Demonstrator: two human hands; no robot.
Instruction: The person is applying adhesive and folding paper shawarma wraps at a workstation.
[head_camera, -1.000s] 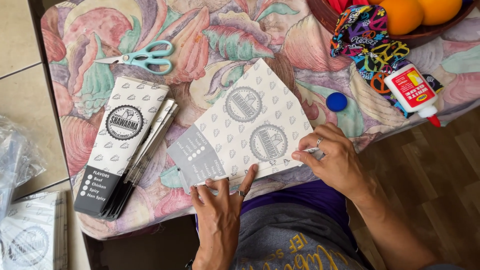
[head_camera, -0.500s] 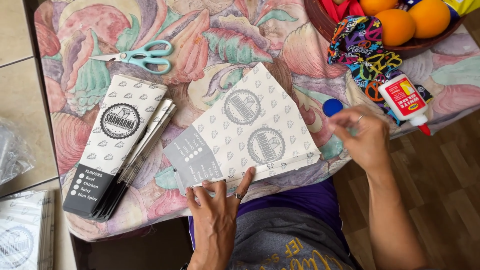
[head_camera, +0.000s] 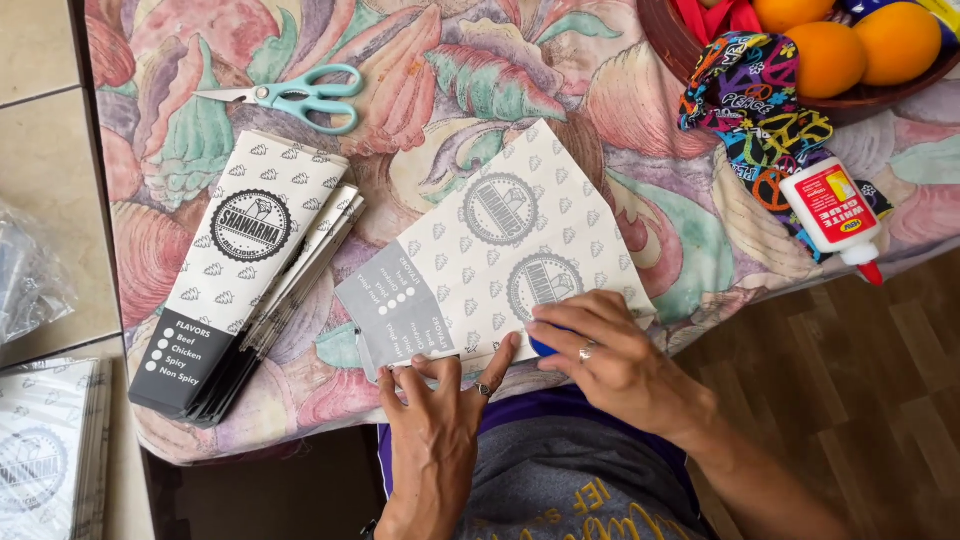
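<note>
A white printed paper sheet (head_camera: 500, 240) with a grey panel lies flat on the flowered tablecloth (head_camera: 480, 80) at the near edge. My left hand (head_camera: 430, 410) rests its spread fingertips on the sheet's near edge by the grey panel. To its right, my right hand (head_camera: 615, 355) grips a small round blue cap (head_camera: 545, 346) and presses it on the sheet's near right corner.
A stack of folded printed sleeves (head_camera: 250, 265) lies left of the sheet, with teal scissors (head_camera: 300, 95) behind it. At the far right stand a white glue bottle (head_camera: 830, 210), a patterned cloth (head_camera: 760, 110) and a bowl of oranges (head_camera: 690, 45). More sheets (head_camera: 45, 460) lie lower left.
My right hand left the sheet's corner, reached right to the blue cap on the tablecloth, and came back to the sheet with it. My left hand stayed at the near edge.
</note>
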